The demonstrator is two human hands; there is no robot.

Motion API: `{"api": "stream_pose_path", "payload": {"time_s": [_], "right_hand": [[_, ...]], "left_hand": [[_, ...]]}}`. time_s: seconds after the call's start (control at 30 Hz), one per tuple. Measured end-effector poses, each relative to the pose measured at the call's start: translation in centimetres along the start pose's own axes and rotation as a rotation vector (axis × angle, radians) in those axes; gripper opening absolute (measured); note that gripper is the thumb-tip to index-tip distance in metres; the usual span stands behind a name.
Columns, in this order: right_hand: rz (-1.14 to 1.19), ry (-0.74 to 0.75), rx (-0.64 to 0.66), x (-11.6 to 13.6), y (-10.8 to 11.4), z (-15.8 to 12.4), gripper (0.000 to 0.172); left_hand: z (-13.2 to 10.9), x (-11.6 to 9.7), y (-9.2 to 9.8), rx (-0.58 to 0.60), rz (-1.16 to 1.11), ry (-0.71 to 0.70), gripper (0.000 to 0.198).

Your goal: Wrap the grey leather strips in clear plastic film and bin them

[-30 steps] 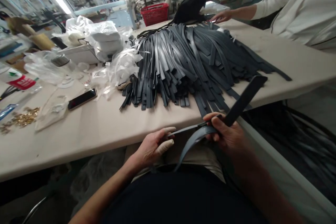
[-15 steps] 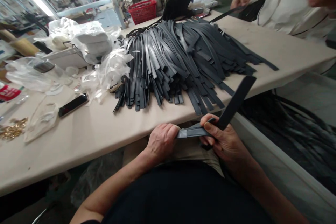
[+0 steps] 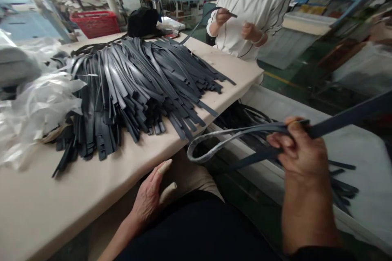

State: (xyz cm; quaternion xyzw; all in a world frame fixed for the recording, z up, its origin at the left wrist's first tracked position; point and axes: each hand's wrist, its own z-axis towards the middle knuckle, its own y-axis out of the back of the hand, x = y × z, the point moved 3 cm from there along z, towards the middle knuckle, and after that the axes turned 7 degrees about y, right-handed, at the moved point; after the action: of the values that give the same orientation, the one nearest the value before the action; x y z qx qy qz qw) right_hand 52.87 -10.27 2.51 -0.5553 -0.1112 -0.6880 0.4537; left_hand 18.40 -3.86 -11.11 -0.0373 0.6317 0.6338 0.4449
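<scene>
Right hand (image 3: 298, 149) pinches the looped strap (image 3: 214, 140), centre right. Left hand (image 3: 150, 197) lies flat and empty. With only 1 grip, the loop could slip.

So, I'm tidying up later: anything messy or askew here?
The heap of dark grey straps on the beige table is fanned unevenly, its ends ragged. Crumpled clear plastic lies against its left side. The right hand holds one looped grey strap; nothing looks damaged.
</scene>
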Motion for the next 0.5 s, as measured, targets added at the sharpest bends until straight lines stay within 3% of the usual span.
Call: {"api": "stream_pose_path", "payload": {"time_s": [0.1, 0.2, 0.37, 0.5], "right_hand": [[-0.132, 0.106, -0.234, 0.9, 3.6, 1.7, 0.016], [-0.277, 0.150, -0.440, -0.8, 6.5, 3.1, 0.022], [-0.380, 0.002, -0.424, -4.9, 10.2, 4.0, 0.030], [-0.448, -0.016, -0.497, -5.1, 13.3, 3.3, 0.021]], "left_hand": [[-0.3, 0.9, -0.7, 0.002, -0.078, 0.131, 0.055], [-0.5, 1.4, -1.6, -0.022, -0.139, 0.181, 0.055], [-0.6, 1.9, -2.3, 0.032, -0.134, 0.192, 0.056], [-0.4, 2.7, -2.3, 0.093, -0.118, 0.211, 0.053]]}}
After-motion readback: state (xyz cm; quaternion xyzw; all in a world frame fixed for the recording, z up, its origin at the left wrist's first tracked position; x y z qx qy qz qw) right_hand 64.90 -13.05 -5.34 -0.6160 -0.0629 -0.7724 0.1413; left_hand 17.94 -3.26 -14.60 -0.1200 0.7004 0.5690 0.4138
